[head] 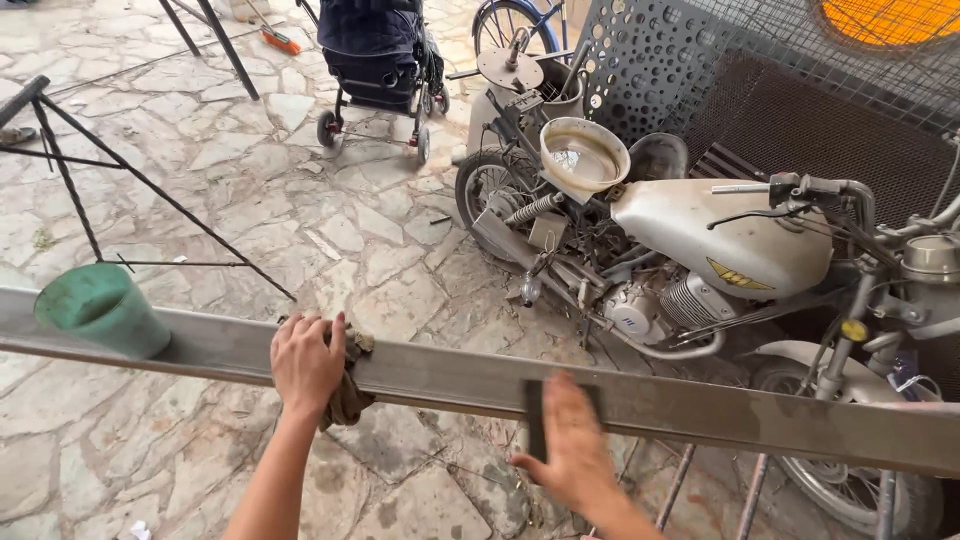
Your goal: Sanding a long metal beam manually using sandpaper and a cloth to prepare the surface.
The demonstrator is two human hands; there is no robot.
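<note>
Green cup (100, 308) on steel beam (700, 405); left hand (307, 362) presses rag (350, 392).

L hand (306, 365) palm down, fingers curled; R hand (572, 442) flat, fingers extended.

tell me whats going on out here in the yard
A person stands at a long grey metal beam lying across supports. Their left hand presses a brownish rag against the beam's face; their right hand lies flat on it over a dark strip. A green cup sits on the beam at the left. Behind it stands an old motorcycle on stone paving.
</note>
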